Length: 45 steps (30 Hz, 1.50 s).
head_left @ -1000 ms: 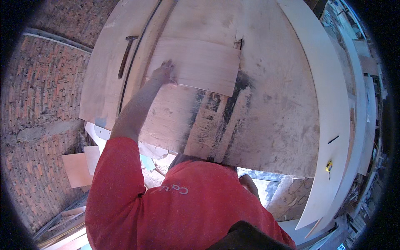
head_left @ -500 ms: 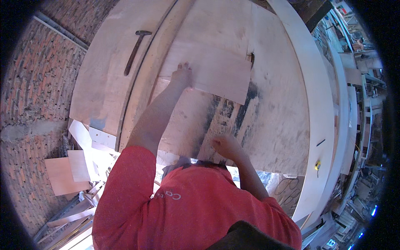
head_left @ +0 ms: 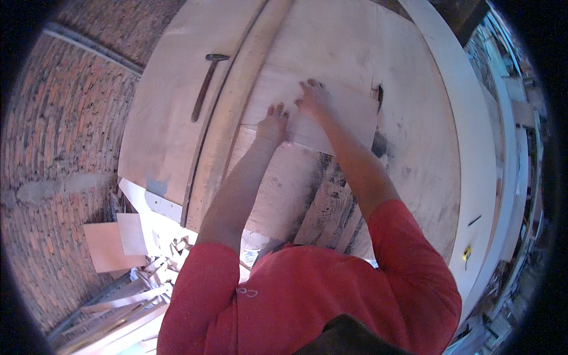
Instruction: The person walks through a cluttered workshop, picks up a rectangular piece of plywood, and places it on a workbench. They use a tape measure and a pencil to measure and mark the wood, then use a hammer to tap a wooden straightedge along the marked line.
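Observation:
A thin rectangular wooden panel [head_left: 349, 115] lies flat on the large wooden work surface [head_left: 414, 165], its left end against a long raised wooden strip [head_left: 234, 100]. My left hand [head_left: 273, 125] rests with fingers spread on the panel's near left part, close to its front edge. Farther in and to the right, my right hand [head_left: 313, 99] lies on the panel too, fingers apart. Neither hand grips anything. Left of the strip, a hammer [head_left: 205, 89] with a dark handle lies on the surface.
A yellow tape measure [head_left: 467, 254] and a thin dark stick-like piece [head_left: 474, 220] lie on the pale board along the right. A small dark object [head_left: 380, 94] sits by the panel's right end. Wood offcuts [head_left: 133, 296] are piled at lower left beside a brick wall [head_left: 77, 130].
My right hand has moved from near my body, where it was closed, forward onto the panel with fingers spread. My left hand stays on the panel. The whole view has shifted slightly.

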Motion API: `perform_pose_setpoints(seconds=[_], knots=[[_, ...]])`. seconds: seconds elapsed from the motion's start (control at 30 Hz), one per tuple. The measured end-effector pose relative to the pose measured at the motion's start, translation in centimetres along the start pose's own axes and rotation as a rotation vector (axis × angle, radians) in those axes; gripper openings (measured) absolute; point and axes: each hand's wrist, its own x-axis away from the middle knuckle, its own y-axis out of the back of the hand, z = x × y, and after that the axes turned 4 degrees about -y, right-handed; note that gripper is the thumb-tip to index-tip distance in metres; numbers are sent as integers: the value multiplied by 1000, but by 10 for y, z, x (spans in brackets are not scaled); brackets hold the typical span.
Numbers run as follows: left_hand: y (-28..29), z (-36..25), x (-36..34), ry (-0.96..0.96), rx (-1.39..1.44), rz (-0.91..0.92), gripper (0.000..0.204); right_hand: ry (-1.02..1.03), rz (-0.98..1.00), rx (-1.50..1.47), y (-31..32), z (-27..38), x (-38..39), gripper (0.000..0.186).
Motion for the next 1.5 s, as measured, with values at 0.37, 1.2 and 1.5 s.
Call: perform_pose_setpoints(seconds=[0.37,1.2,1.5], knots=[[-5,-1,-10,-48,-56,-13,111,-218,261,107,27,-3,-36,100],[-48,0,109,-71,-39,-23,77,-137,240,83,8,59,69,95],[-51,-25,249,-49,66,110,93,-82,45,122,-16,105,214,72]])
